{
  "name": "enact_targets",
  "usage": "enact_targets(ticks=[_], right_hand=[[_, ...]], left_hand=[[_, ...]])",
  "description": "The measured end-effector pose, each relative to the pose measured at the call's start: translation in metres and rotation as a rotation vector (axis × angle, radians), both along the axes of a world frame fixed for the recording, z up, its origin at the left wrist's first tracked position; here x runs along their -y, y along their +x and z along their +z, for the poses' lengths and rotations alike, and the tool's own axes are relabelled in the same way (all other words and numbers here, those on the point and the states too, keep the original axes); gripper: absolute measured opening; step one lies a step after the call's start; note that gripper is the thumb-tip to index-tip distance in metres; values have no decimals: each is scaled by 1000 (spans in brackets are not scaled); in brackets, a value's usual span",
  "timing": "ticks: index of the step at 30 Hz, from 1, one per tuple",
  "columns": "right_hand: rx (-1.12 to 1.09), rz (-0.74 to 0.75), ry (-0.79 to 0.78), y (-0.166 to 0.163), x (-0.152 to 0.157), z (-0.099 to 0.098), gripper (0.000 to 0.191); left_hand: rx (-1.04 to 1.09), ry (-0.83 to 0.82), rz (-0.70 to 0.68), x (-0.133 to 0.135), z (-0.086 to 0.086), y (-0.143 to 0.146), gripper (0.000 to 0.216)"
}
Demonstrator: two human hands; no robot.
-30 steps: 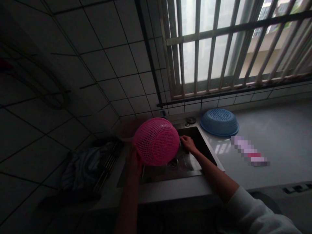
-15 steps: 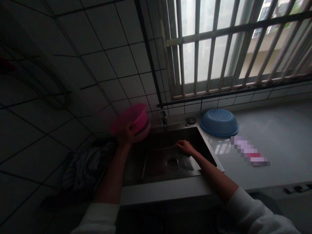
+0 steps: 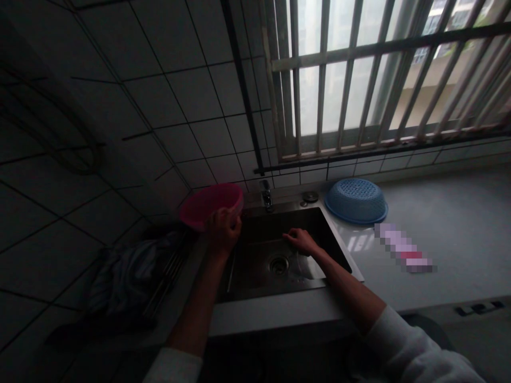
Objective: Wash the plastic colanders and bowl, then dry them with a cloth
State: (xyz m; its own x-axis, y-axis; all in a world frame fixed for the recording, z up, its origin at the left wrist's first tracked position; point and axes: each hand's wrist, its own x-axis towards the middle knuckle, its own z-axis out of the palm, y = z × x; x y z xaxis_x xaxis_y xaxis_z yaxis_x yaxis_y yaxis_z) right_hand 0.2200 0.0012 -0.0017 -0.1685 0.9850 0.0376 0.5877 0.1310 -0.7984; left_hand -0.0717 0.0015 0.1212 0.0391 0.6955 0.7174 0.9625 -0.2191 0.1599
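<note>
At the left end of the sink, my left hand point(image 3: 223, 234) has its fingers curled at the near right rim of a round pink basket point(image 3: 194, 208). The basket rests at the counter's back left corner, by the tiled wall. My right hand point(image 3: 302, 241) hovers over the steel sink point(image 3: 255, 271), its thumb and fingers pinched together. Whatever the pinch holds is too small and dark to make out. Below and left of this hand lies the round drain point(image 3: 279, 264). A metal faucet point(image 3: 266, 197) stands behind the sink.
An upturned blue basket point(image 3: 356, 201) sits on the white counter point(image 3: 451, 218) right of the sink. In front of it lies a blurred-out pink item point(image 3: 401, 247). Dark striped cloth point(image 3: 123, 279) is at the left. A barred window point(image 3: 339, 96) rises behind.
The pink basket has come down from a raised, tilted position to a flatter one by the wall. My left hand has shifted right and nearer me along its rim. My right hand stays pinched over the sink.
</note>
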Motion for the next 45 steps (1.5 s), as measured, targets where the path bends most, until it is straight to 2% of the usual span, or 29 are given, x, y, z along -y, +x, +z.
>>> enact_targets(ticks=[3,5,7,9,13,16,18,21,24,27,30,34,36,38,41,43,45], right_hand=[[61,-91,-17,-2,3,6,56],[152,-146,-1,-1,6,13,53],[259,-191,30,5,7,23,44],[348,-232,68,19,7,38,35],[510,-332,126,68,-4,72,31],[703,-426,52,110,-14,88,31],[814,-450,-3,132,-17,88,28],[905,-408,-35,149,-16,78,33],[901,-395,-26,155,-13,71,35],[832,-464,-2,165,-12,78,29],[701,-655,102,188,-12,100,32],[433,-1039,260,237,-5,140,35],[325,-1156,425,258,3,161,35],[260,-1144,636,267,15,180,36],[182,-1096,892,260,35,198,38],[133,-1063,996,248,47,200,38],[98,-918,979,236,56,193,32]], left_hand=[[90,-140,-151,14,-41,43,29],[145,-336,-209,17,-71,58,20],[190,-632,-340,14,-93,59,15],[279,-731,-316,9,-103,49,14],[387,-714,-183,3,-101,32,15],[361,-743,-230,4,-96,35,14],[342,-768,-287,4,-96,40,14],[360,-771,-348,3,-97,43,14],[380,-761,-356,2,-99,41,15],[378,-759,-351,3,-99,40,15],[386,-765,-351,4,-98,40,14],[387,-762,-372,5,-99,40,14],[391,-758,-378,4,-102,39,14],[401,-753,-390,3,-104,39,14],[430,-728,-398,1,-105,41,13],[454,-710,-380,1,-105,41,13],[472,-705,-360,2,-104,41,14]])
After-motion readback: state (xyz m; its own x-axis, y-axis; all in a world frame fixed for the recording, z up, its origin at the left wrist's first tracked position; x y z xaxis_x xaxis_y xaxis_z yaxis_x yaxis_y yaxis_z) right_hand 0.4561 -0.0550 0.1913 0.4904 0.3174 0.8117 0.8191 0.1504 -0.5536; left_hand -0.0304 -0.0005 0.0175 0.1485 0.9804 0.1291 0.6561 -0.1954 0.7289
